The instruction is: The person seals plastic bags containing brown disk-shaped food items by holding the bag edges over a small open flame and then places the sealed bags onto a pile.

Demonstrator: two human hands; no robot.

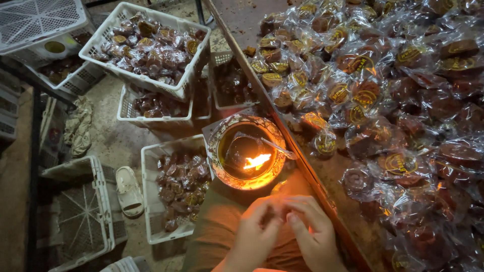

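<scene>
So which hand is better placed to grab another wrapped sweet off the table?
Probably the right hand: it sits beside the table with the wrapped sweets; the left hand is farther away.

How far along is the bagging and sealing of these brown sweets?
Done: wrapped sweets fill the upper crate and part-fill the lower crate. In hand: both hands pinch something small beside the flame bowl. Left: a big pile covers the table.
</scene>
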